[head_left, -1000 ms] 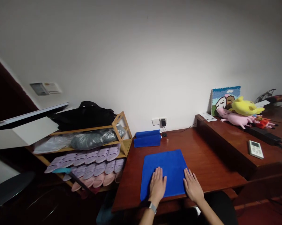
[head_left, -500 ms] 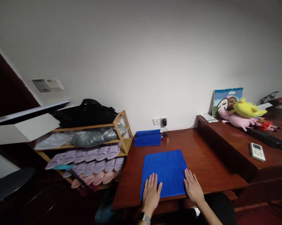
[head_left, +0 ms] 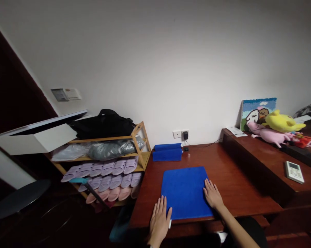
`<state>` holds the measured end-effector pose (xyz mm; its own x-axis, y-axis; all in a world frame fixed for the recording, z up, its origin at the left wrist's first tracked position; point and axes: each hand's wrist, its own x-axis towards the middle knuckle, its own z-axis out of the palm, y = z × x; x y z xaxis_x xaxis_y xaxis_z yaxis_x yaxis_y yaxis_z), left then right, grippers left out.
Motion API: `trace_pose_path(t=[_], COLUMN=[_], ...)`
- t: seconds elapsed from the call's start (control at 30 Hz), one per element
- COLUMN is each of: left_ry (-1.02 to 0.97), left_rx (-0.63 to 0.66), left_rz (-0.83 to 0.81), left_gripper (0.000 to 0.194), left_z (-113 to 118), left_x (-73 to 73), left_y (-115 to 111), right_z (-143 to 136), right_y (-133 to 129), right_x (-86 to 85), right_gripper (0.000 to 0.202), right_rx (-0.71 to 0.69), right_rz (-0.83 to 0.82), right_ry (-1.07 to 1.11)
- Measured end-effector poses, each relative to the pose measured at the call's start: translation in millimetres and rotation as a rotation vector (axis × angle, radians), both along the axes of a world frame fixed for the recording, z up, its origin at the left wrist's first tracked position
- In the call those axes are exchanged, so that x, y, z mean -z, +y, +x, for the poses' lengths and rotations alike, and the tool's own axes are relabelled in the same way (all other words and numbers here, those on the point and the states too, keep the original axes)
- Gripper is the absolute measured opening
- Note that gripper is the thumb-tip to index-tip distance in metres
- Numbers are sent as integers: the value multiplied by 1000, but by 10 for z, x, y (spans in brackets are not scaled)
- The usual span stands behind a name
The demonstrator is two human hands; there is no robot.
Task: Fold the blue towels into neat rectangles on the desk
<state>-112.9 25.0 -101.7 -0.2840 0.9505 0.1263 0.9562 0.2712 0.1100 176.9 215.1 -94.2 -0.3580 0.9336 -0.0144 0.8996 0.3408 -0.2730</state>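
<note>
A blue cloth (head_left: 185, 193) lies spread flat on the reddish-brown wooden table (head_left: 230, 179). My left hand (head_left: 159, 217) rests at the cloth's near left corner, its fingers stretched out and nothing held. A small white tag shows beside that thumb at the near edge. On the right border of the cloth, my right hand (head_left: 212, 194) lies palm down with straight fingers. Against the wall at the table's back sit folded blue cloths (head_left: 167, 154).
A wooden rack (head_left: 141, 148) on the left holds several purple and pink slippers (head_left: 114, 182) and a black bag (head_left: 103, 125). On the raised right-hand surface are plush toys (head_left: 271, 132), a picture (head_left: 258, 112) and a white remote (head_left: 294, 172). A black plug (head_left: 185, 135) trails a cord.
My left hand has slid outward from the cloth to its left edge, and the white tag has come into view. My right hand has moved slightly up along the right edge. The view has shifted left.
</note>
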Motion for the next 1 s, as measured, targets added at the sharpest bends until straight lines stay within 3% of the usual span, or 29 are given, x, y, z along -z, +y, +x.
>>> trace_pose_path(t=[0.17, 0.3, 0.4, 0.5, 0.6, 0.73, 0.83, 1.0], left_ry=[-25, -76, -112, -142, -140, -83, -54, -38], left_rx=[4, 182, 396, 447, 353, 119, 38, 51], left_rz=[-18, 46, 57, 26, -8, -55, -47, 5], left_gripper=[73, 70, 66, 66, 67, 72, 75, 78], left_z=[-91, 392, 900, 1133, 913, 195, -236, -381], left_x=[-244, -437, -356, -220, -184, -220, -181, -85], left_y=[280, 829, 1214, 1418, 1401, 1131, 912, 797], right_z=[-5, 12, 19, 23, 21, 8, -5, -75], right_y=[14, 3, 2, 4, 11, 24, 40, 232], right_x=[102, 48, -2, -13, 6, 58, 101, 56], right_gripper=[70, 70, 69, 69, 69, 69, 69, 68], right_rx=[-17, -14, -19, -23, -19, -5, -1, 10], right_rz=[-1, -25, -34, -35, -25, -20, -31, -34], right_ry=[11, 23, 14, 1, -5, -20, -37, -34])
